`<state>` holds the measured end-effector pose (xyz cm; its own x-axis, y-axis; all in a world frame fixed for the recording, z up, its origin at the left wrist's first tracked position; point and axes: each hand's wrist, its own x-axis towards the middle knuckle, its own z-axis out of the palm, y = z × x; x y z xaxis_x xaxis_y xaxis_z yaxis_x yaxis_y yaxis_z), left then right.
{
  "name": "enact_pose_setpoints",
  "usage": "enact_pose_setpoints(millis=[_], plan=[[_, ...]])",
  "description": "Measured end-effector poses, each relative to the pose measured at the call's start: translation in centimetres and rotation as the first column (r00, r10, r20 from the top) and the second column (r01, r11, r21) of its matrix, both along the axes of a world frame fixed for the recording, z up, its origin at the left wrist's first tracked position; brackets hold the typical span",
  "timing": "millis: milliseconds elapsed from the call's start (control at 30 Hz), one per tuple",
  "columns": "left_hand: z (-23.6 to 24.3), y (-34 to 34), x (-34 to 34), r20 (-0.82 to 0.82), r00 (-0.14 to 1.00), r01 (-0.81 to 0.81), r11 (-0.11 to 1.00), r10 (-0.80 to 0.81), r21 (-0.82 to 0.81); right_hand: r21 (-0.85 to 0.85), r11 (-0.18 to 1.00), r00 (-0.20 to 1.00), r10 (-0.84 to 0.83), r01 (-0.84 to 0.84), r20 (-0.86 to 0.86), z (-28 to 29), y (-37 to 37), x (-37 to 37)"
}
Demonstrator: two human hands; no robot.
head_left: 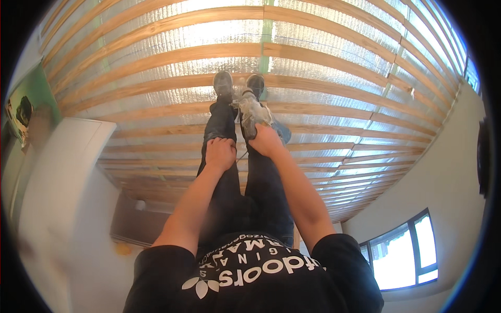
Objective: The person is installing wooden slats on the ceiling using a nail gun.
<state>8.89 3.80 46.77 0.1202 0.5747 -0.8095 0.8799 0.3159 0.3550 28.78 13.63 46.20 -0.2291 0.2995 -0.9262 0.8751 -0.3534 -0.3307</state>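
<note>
My right hand (266, 140) is wrapped round the handle of a dusty, pale-coated power drill (251, 110). The drill's front end points at the battens between my two shoes, and its very tip is too blurred to make out. A thin dark cord shows below the grip. My left hand (221, 152) holds no tool; it rests on my left leg near the knee, with its fingers laid over the dark trousers (222, 175).
Long wooden battens (323, 49) run across the floor over silvery foil sheeting (313, 31). A white panel or door (57, 172) stands at the left, near a dark brown box-like piece (138, 219). A pale wall with a window (402, 250) is at the right.
</note>
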Motion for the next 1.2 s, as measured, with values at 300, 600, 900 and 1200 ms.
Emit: enact_pose_setpoints(millis=[300, 600, 900, 1200], plan=[[5.2, 6.1, -1.7, 0.118, 0.959, -0.280, 0.928, 0.258, 0.247, 0.095, 0.993, 0.995, -0.082, 0.076, 0.062, 6.2, 3.9, 4.1], [5.7, 10.3, -2.4, 0.043, 0.974, -0.223, 0.902, 0.223, 0.369, 0.111, 0.993, 0.997, -0.038, 0.030, 0.074, 6.2, 8.8, 4.4], [2.0, 11.9, -4.7, 0.048, 0.991, -0.132, 0.954, 0.124, 0.270, 0.045, 0.998, 0.991, -0.058, 0.053, 0.123, 2.2, 10.7, 0.2], [0.3, 12.8, -8.3, 0.098, 0.987, -0.141, 0.984, 0.130, 0.112, 0.038, 0.994, 0.992, -0.103, 0.100, 0.078, -0.7, 12.3, -6.0]])
